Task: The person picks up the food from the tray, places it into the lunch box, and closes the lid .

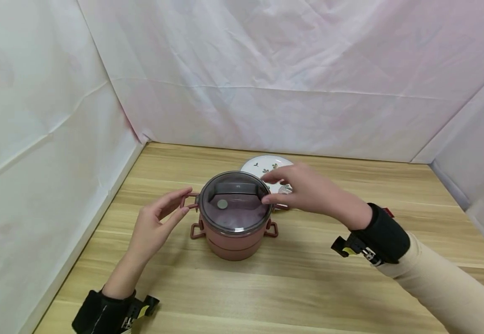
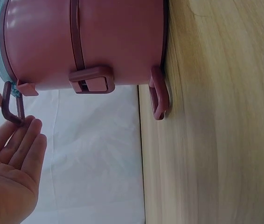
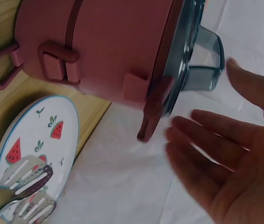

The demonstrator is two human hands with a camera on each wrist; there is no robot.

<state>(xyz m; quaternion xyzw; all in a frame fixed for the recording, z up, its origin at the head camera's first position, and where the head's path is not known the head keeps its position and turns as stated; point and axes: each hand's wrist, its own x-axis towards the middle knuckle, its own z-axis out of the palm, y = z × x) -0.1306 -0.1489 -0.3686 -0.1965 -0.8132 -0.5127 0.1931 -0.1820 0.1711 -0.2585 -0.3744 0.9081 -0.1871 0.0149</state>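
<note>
A pink two-tier pot (image 1: 234, 243) stands upright on the table, covered by a clear grey lid (image 1: 235, 211) with a raised grip (image 3: 206, 77). My left hand (image 1: 154, 227) is at the pot's left side, its thumb and fingertips pinching the upper loop-shaped clasp (image 2: 11, 109) by the lid's rim. Over the lid's right edge, my right hand (image 1: 308, 190) has its fingers spread and slightly bent. In the right wrist view that hand is beside the lid's grip and the right clasp (image 3: 154, 112), holding nothing. Lower side clasps (image 1: 272, 229) lie flat against the pot.
Behind the pot and to its right, a white plate (image 1: 262, 163) with watermelon and leaf patterns lies on the wooden table (image 1: 308, 287). A slotted metal utensil (image 3: 27, 179) rests on it. White cloth walls (image 1: 267, 111) close off the back and sides.
</note>
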